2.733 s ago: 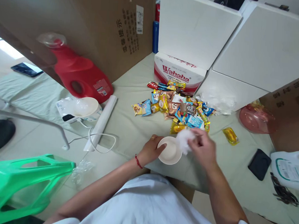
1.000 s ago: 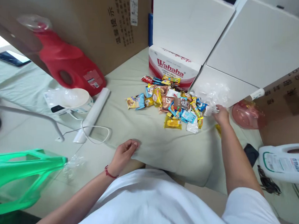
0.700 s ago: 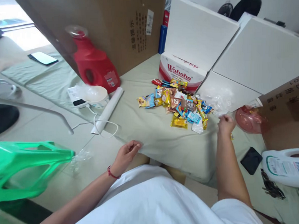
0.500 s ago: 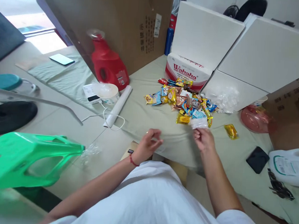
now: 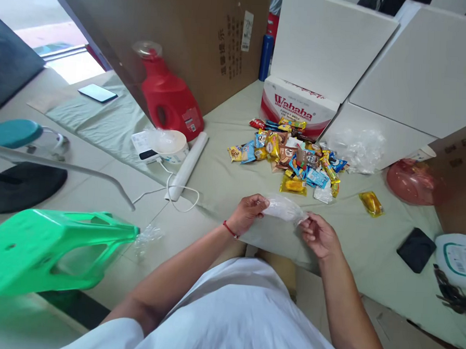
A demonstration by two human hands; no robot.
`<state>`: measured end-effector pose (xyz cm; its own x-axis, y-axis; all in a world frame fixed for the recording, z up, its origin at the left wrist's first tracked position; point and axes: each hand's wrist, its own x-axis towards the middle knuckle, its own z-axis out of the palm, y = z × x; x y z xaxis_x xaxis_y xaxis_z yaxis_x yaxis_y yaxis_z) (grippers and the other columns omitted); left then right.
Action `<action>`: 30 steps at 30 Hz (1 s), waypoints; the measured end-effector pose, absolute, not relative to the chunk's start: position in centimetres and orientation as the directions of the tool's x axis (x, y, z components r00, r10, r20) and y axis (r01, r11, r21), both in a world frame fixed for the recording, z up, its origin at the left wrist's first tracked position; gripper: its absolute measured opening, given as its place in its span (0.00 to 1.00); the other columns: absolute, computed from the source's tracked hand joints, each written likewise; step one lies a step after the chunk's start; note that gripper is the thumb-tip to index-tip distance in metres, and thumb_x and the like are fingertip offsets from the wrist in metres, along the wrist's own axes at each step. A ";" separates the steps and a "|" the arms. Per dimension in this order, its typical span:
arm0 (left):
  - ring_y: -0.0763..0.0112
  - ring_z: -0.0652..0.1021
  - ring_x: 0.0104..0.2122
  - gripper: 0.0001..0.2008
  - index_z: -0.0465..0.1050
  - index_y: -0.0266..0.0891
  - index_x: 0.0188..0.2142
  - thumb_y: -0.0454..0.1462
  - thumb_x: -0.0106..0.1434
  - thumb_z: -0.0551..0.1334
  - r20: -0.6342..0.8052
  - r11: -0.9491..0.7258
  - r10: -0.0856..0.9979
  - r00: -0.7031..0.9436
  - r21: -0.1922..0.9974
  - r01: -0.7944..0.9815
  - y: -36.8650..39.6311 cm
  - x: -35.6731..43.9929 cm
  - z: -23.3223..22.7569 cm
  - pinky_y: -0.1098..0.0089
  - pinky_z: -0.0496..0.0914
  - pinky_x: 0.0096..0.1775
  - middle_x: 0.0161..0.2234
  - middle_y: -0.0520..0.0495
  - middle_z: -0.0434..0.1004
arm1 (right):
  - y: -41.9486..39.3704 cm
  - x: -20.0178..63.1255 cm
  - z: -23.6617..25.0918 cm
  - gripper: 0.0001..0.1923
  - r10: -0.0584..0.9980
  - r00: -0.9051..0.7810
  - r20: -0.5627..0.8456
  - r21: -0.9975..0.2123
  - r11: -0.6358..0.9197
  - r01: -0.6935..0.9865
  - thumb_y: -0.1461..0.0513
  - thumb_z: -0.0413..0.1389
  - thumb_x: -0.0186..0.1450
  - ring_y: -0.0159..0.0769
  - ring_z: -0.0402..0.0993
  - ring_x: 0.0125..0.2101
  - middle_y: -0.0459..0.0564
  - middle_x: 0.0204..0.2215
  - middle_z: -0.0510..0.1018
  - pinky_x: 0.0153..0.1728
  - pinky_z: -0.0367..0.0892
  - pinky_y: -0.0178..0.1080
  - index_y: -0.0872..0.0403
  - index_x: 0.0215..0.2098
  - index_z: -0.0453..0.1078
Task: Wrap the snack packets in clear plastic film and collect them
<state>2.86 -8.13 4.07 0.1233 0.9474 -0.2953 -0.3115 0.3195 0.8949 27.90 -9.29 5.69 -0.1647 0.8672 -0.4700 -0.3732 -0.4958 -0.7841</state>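
Observation:
Between my two hands a clear plastic bag (image 5: 284, 208) is stretched sideways above the near edge of the cloth-covered table. My left hand (image 5: 249, 213), with a red string at its wrist, pinches the bag's left end. The other end is gripped in the fingers of my right hand (image 5: 320, 234). Just beyond the bag lies a heap of wrapped snacks (image 5: 287, 151) in blue, yellow and brown packets. A yellow snack packet (image 5: 294, 185) lies at the heap's near side, and another yellow packet (image 5: 371, 203) sits apart on the right.
Behind the heap stands a Wahaha carton (image 5: 295, 107), with crumpled clear bags (image 5: 361, 150) to its right. A red jug (image 5: 170, 98), paper tub (image 5: 174, 148) and white roll (image 5: 186, 167) are left. Farther right lie a black pouch (image 5: 416, 250) and white bottle (image 5: 458, 259). A green stool (image 5: 57, 248) stands lower left.
My right hand has drawn the clear plastic bag back from the heap toward me. My left hand has moved right and closed on the bag's other end.

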 end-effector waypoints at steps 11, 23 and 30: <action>0.72 0.69 0.31 0.22 0.71 0.40 0.33 0.57 0.57 0.65 -0.349 0.375 0.917 0.194 0.920 -0.113 -6.2 4.3 3.7 0.73 0.66 0.30 0.30 0.53 0.67 | -8.3 24.9 3.8 0.12 0.932 -0.265 0.248 -0.643 0.363 0.674 0.60 0.55 0.70 0.46 0.70 0.41 0.52 0.37 0.80 0.48 0.66 0.50 0.46 0.45 0.80; 0.77 0.68 0.23 0.19 0.65 0.41 0.27 0.47 0.48 0.72 -0.520 0.489 0.852 0.064 0.744 -0.456 -4.1 3.9 2.4 0.75 0.66 0.26 0.24 0.56 0.65 | -12.3 29.7 3.5 0.15 0.815 -0.294 0.499 -0.522 0.554 0.649 0.67 0.59 0.69 0.44 0.67 0.49 0.47 0.46 0.82 0.49 0.68 0.48 0.40 0.40 0.83; 0.79 0.69 0.22 0.24 0.65 0.40 0.28 0.49 0.45 0.76 -0.531 0.495 0.844 0.067 0.726 -0.477 -4.4 4.0 2.3 0.76 0.67 0.25 0.24 0.58 0.67 | -13.7 32.0 3.5 0.14 0.876 -0.051 0.480 -0.657 0.397 0.641 0.67 0.53 0.70 0.43 0.74 0.44 0.48 0.38 0.82 0.50 0.70 0.51 0.45 0.39 0.79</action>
<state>3.99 -4.38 2.26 0.0669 0.8445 -0.5314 -0.4775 0.4947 0.7261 31.98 -13.69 3.49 -0.0515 0.8759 0.4798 0.6408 0.3975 -0.6569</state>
